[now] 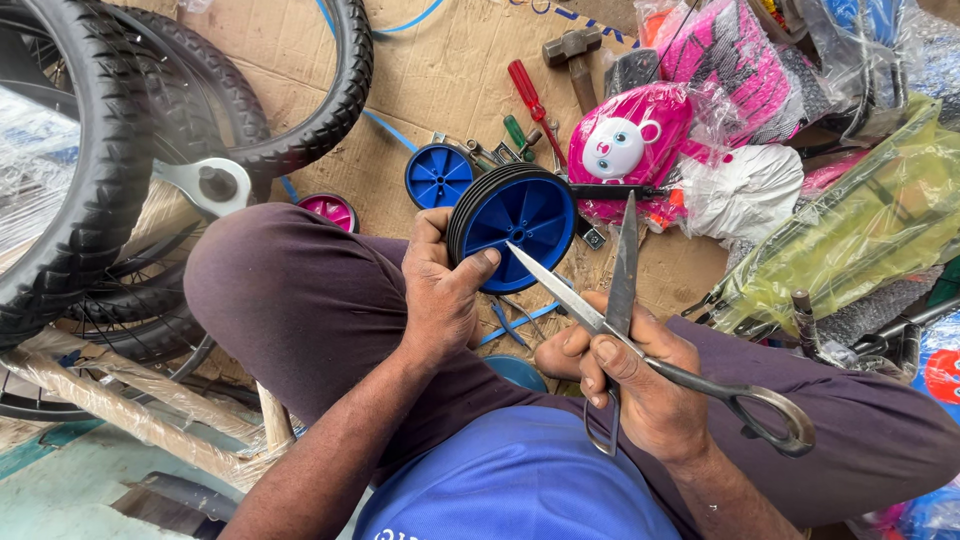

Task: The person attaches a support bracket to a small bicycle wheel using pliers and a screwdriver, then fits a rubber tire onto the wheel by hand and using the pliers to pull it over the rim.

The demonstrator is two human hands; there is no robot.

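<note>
While the person sat cross-legged on the cardboard sheet, the left hand was closed around a small blue training wheel with a black rubber tread, thumb pressed on its face and fingers curled behind its rim. That wheel sat near the centre of the view, held upright just above the person's left knee. The right hand was wrapped around a pair of large metal scissors, gripping them near the pivot rather than through the handle loops; the blades stood spread apart, one pointing toward 10 o'clock with its tip just beside the wheel's lower edge, the other pointing toward 12 o'clock. Whether the tip touched the wheel could not be told.

At 11 o'clock from the held wheel lay a second blue wheel, flat on the cardboard, and farther toward 9 o'clock a small pink wheel. At 12 o'clock lay a red-handled screwdriver, a green-handled tool and a hammer. At 1 o'clock sat a pink part with a cartoon animal face, wrapped in clear plastic. Large black bicycle tyres filled the 9 to 10 o'clock side.
</note>
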